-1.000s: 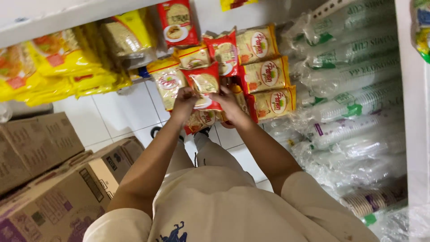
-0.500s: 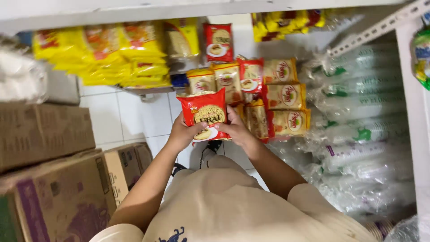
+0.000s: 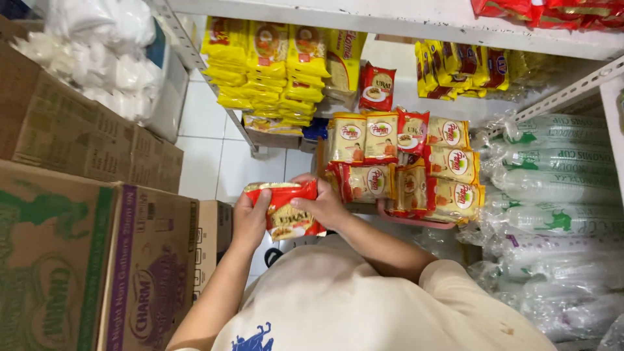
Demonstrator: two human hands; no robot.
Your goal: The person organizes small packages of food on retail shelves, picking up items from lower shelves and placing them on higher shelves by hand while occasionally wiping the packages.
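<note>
Left hand (image 3: 249, 220), right hand (image 3: 327, 207) — fingers clamped on glossy red packet (image 3: 286, 211) — crinkly, rectangular.

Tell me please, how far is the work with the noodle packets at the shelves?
Done: many packets already lie in rows, yellow packets on the upper shelf and orange packets lower down. In hand: the left hand and the right hand hold one red packet in front of the body, not on a shelf. Left: this packet is not yet placed; how many more remain cannot be seen.
</note>
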